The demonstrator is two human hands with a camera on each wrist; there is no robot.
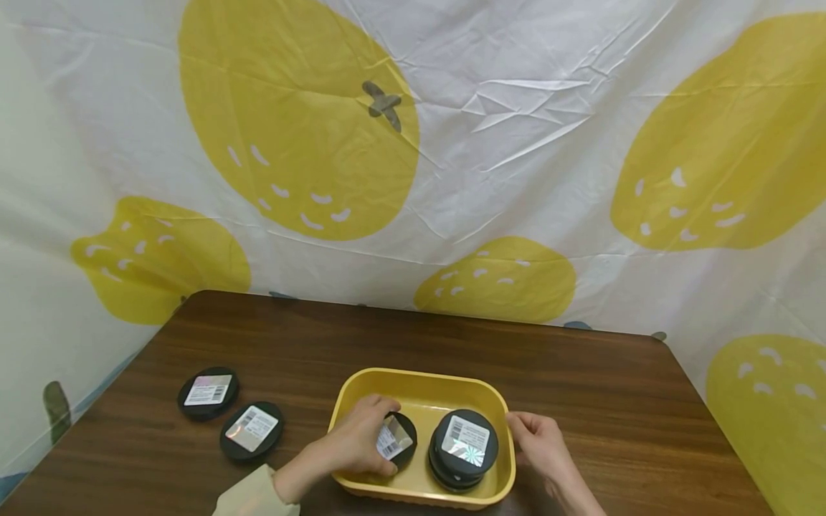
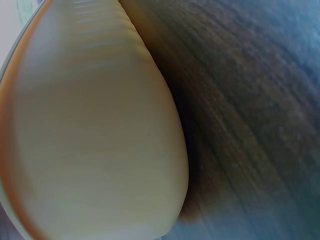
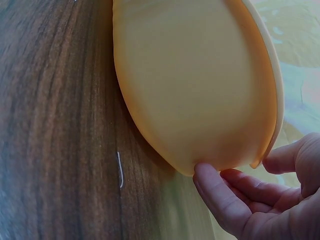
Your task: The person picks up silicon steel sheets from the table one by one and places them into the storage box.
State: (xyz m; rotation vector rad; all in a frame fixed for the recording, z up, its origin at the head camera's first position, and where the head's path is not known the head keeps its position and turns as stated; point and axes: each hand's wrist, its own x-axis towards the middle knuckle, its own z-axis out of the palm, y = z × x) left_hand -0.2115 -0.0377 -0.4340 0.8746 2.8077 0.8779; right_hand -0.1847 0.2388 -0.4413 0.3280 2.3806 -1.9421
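My left hand (image 1: 366, 438) reaches over the left end of a yellow plastic bin (image 1: 413, 375) and grips a flat black disc (image 1: 405, 444) with a barcode label, thumb and fingers at its edge. Beside that disc, in the right half of the bin, sits a stack of similar black discs (image 1: 466, 441), the top one label up. At the bin's right end my right hand (image 1: 540, 443) holds the rim. The right wrist view shows the thumb at the rim and fingertips (image 3: 205, 172) against the outer wall. In the left wrist view the bin's outer wall (image 2: 100, 140) hides the left hand.
Two more labelled black discs, a farther one (image 1: 209, 393) and a nearer one (image 1: 252, 431), lie on the dark wooden table (image 1: 581, 380) left of the bin. A white cloth with yellow lemon prints (image 1: 516, 179) hangs behind the table.
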